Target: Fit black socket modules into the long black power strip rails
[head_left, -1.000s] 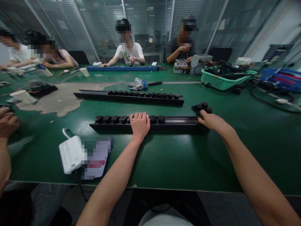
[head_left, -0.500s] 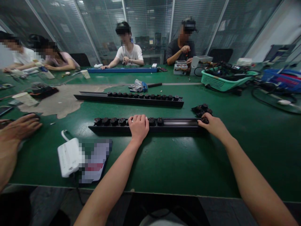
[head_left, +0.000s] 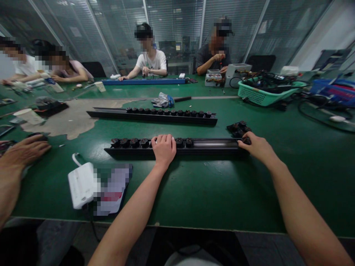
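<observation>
A long black channel rail (head_left: 216, 151) lies across the table in front of me. Several small black block-like parts (head_left: 134, 143) sit in its left and middle stretch, and its right stretch shows a bare shiny channel. My left hand (head_left: 164, 149) is closed over the rail's middle, fingers curled across the far edge and hiding some parts. At the rail's right end my right hand (head_left: 259, 147) pinches one small black part (head_left: 246, 140). Just behind it lies a small pile of similar black parts (head_left: 237, 128).
A second black rail (head_left: 152, 117) with parts lies farther back, near a glove (head_left: 163, 100). A green basket (head_left: 259, 94) of cables stands right. A white device (head_left: 81, 184) and a phone (head_left: 116, 188) lie left, near another person's hand (head_left: 27, 150). Several people sit around the table.
My right hand has shifted slightly right with the small black part, along the rail's end. My left hand stays in place on the rail.
</observation>
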Demonstrator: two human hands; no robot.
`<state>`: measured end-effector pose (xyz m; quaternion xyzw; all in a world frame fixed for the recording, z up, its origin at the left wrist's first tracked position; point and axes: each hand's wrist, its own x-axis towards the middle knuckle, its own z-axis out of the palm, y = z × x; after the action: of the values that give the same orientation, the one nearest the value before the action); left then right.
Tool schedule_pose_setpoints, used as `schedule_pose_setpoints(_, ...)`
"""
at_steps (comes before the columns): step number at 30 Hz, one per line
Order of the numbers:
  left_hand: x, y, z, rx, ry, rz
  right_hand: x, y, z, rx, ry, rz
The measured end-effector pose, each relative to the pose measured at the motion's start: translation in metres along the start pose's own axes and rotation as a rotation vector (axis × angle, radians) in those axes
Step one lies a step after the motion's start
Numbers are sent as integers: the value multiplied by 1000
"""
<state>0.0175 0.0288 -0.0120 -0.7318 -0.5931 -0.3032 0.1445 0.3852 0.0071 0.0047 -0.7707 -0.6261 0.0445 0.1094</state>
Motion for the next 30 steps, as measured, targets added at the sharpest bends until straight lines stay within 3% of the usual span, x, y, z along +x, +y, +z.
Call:
schedule_pose_setpoints(8, 0, 0, 1, 16, -15, -10, 10, 22, 10, 35, 55, -18)
schedule_pose_setpoints(30, 0, -1, 1, 3, -13, -4, 20, 50, 7, 101, -37, 69)
